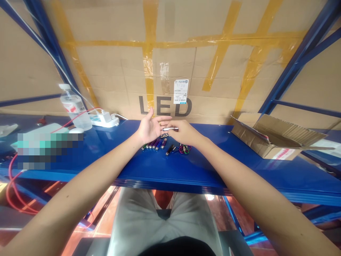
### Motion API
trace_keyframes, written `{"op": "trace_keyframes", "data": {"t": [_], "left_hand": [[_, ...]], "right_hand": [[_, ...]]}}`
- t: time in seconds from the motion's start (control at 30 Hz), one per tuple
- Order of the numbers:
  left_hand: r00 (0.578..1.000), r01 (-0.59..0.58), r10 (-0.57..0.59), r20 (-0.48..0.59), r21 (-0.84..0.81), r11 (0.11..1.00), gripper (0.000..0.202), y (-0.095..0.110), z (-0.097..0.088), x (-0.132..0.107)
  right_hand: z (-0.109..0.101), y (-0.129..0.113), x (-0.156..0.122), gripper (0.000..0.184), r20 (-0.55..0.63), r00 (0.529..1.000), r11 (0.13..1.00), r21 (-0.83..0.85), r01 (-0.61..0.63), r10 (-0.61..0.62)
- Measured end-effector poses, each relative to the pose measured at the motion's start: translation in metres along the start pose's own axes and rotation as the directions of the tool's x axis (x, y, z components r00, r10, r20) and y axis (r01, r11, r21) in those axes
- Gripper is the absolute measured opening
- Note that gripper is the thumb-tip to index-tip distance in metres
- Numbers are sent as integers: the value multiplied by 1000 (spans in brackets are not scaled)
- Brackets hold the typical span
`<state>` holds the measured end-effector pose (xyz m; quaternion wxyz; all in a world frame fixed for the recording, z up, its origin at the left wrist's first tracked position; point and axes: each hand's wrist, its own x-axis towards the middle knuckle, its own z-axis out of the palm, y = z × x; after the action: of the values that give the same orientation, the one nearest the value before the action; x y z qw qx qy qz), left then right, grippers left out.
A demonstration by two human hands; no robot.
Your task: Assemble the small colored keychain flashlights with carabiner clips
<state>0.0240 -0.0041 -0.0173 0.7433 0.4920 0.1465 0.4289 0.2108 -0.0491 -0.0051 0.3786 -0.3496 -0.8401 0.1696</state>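
Observation:
My left hand (150, 128) is held palm up above the blue table, its fingers spread and a ring on one of them. Close against its fingertips, my right hand (183, 131) pinches a slim silver metal tube (170, 128), like a small penlight. Whether the left fingers touch the tube, I cannot tell. Below the hands lies a row of several coloured metal tubes (154, 143) with silver ends. A black tube (169, 150) lies to their right, beside a small pile of coloured clips or rings (184, 149). Several tiny round pieces (165, 135) sit just under the hands.
An open cardboard box (266, 142) stands on the right of the blue table (149, 169). At the left are a plastic bottle (77, 110), a power strip (106, 120) and a red cable (12, 177). A large taped carton (119, 78) rises behind the table.

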Motion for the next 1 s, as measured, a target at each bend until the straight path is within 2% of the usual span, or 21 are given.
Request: {"op": "trace_keyframes", "data": {"t": [0.3, 0.5, 0.67, 1.0], "left_hand": [[1000, -10, 10, 18, -4, 1000, 86, 0, -1, 1], [1000, -9, 9, -22, 33, 999, 86, 1, 4, -2], [999, -16, 20, -37, 91, 996, 86, 0, 6, -2], [999, -23, 30, -42, 157, 987, 84, 1, 7, -3]], "right_hand": [[-2, -2, -1, 25, -29, 1000, 998, -56, -7, 5], [-3, 2, 0, 26, -50, 999, 992, -124, -24, 18], [-2, 4, 2, 24, -86, 995, 991, -121, -53, 43], [-3, 3, 1, 27, -82, 996, 991, -125, -56, 46]]}}
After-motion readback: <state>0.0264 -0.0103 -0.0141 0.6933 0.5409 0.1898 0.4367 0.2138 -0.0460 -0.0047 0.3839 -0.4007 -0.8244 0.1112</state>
